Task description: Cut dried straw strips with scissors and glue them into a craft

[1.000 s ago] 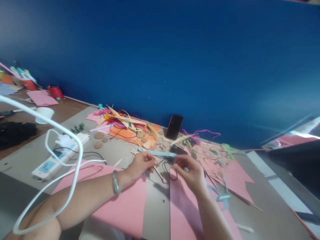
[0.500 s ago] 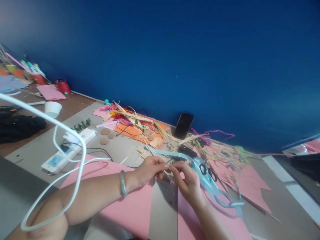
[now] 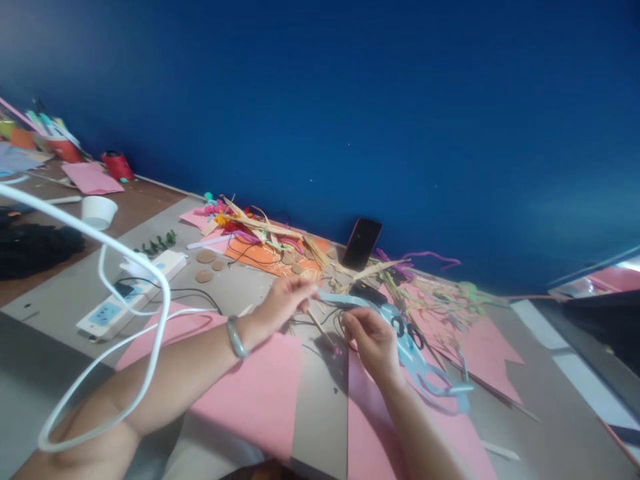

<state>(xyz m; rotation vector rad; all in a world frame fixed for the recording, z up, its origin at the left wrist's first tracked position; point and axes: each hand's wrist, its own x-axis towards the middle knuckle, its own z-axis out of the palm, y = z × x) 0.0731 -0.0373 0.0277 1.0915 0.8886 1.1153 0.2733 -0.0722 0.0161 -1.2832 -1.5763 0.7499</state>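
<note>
My left hand (image 3: 286, 305) is raised over the table with thumb and fingers pinched together. Its fingertips meet the end of a light blue ribbon (image 3: 350, 299); whether they grip it is unclear. Just below them a thin stick (image 3: 320, 325) with a pinkish tip slants down to the right. My right hand (image 3: 373, 339) is closed too, its fingertips beside a loop of thin dark cord (image 3: 342, 325). What lies in those fingers is too small to make out. Black-handled scissors (image 3: 407, 331) rest on the ribbon, right of my right hand.
Pink sheets (image 3: 255, 393) lie under my forearms. Behind are a phone (image 3: 362, 243) leaning on the blue wall, a black object (image 3: 369, 292), straw strips (image 3: 270, 230) and wooden discs (image 3: 205, 256). At left are a power strip (image 3: 133, 297), a white cable (image 3: 163, 320) and a white cup (image 3: 99, 212).
My hands, close together at the fingertips before, are now apart. The left hand has moved up and left to the ribbon's end. The stick below shows more clearly. The view has shifted slightly.
</note>
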